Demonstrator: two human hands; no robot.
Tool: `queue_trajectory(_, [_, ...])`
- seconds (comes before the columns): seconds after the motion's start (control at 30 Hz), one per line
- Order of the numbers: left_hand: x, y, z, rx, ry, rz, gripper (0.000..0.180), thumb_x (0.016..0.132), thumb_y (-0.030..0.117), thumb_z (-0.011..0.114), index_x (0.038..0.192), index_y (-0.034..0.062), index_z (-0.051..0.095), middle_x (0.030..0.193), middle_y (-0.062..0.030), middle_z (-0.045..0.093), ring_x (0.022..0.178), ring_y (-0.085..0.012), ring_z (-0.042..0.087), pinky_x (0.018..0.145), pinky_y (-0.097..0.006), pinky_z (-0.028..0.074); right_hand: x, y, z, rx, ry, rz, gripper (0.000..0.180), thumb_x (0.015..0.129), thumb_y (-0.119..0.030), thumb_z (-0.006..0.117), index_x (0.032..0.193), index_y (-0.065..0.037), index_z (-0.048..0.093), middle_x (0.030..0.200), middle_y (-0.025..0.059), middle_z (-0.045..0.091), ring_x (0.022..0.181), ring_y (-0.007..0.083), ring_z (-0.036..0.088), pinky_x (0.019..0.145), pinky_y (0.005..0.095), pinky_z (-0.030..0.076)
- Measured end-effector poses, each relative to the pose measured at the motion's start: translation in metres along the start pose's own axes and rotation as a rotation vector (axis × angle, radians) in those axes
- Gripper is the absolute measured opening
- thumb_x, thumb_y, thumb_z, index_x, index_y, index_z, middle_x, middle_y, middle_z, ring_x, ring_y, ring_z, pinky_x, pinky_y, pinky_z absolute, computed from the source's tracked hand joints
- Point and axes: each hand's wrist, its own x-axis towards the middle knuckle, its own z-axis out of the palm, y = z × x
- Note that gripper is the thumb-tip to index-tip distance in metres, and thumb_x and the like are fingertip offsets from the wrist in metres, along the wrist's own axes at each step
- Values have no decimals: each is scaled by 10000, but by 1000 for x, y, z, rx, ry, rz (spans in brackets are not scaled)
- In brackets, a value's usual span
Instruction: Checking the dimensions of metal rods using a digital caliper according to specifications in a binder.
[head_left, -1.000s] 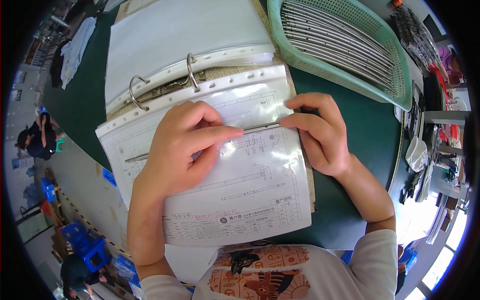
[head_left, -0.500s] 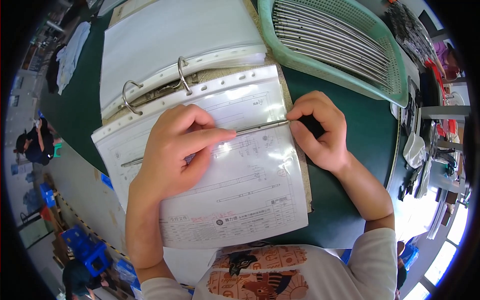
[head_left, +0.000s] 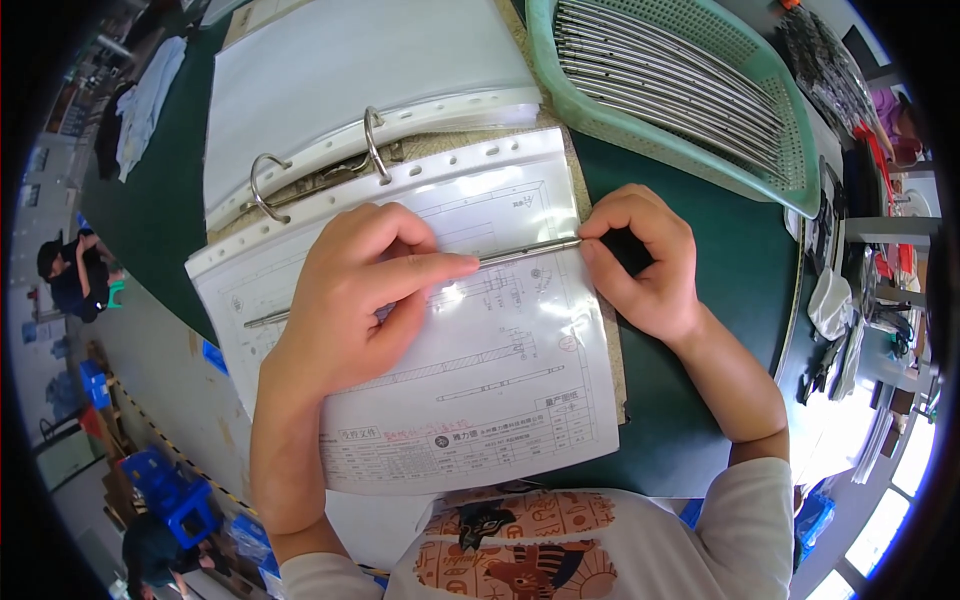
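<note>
Rod lies across our binder page; our left hand presses it flat, our right hand pinches its end. Slick plastic could let it roll off line, we judge.

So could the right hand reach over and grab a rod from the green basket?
Probably yes: the green basket lies just beyond the right hand, nothing between, though that hand pinches a thin metal rod.
</note>
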Motion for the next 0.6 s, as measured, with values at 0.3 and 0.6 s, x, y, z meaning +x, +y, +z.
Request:
queue_trajectory(0.3, [-7, 10, -12, 61, -52, -28, 330, 671, -65, 597, 959, 62, 696, 864, -72, 555, 773, -223, 538, 656, -310, 428, 7, -4, 2, -14, 26, -173, 198, 652, 54, 613, 821, -44, 644, 679, 49, 587, 598, 204, 535, 579, 301, 400])
queue_trajectory(0.6, [-101, 38, -46, 421, 129, -446, 392, 687, 32, 650, 1078, 34, 625, 1154, -138, 548, 1079, -329, 526, 914, -390, 411, 6, -10, -3, -18, -42, -196, 264, 548, -41, 662, 809, -54, 630, 606, 42, 507, 541, 205, 480, 533, 310, 383])
